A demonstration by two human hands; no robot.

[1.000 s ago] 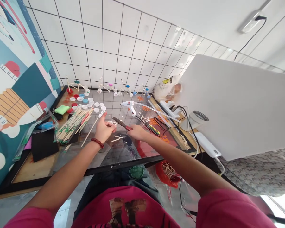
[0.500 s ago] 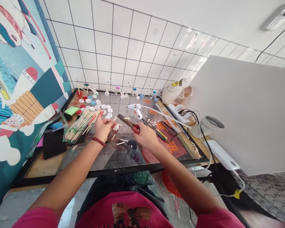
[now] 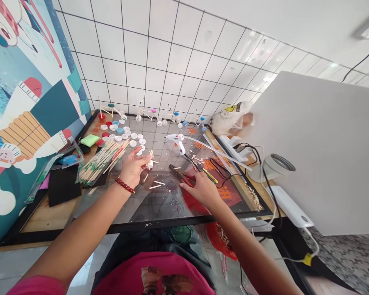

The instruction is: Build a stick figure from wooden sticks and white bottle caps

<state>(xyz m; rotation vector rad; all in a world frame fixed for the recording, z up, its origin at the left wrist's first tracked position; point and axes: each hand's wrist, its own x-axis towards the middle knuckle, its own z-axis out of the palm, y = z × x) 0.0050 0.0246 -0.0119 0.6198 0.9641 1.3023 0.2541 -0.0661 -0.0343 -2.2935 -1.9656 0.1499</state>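
Observation:
My left hand (image 3: 135,166), with a red bead bracelet at the wrist, pinches short wooden stick pieces (image 3: 151,154); a small white part, unclear in kind, shows just below the fingertips. My right hand (image 3: 203,188) has its thumb and fingers apart over the red handles of the pliers (image 3: 180,173), which lie on the glass tabletop. Short cut sticks (image 3: 155,187) lie between the two hands. Beyond them rests a white glue gun (image 3: 176,143). A yellow-green cutter knife (image 3: 210,176) lies just past my right fingers.
Bundled wooden sticks (image 3: 101,162) and loose bottle caps (image 3: 119,130) lie to the left. Several small stick-and-cap models (image 3: 147,112) stand along the back edge. A power strip (image 3: 232,148), black cables and a grey-white cylinder (image 3: 275,166) are at the right. A red bag (image 3: 223,241) hangs below the table edge.
The pliers, held in my right hand before, have come down to the right onto the tabletop, and that hand's fingers have opened. My left hand keeps its pinch.

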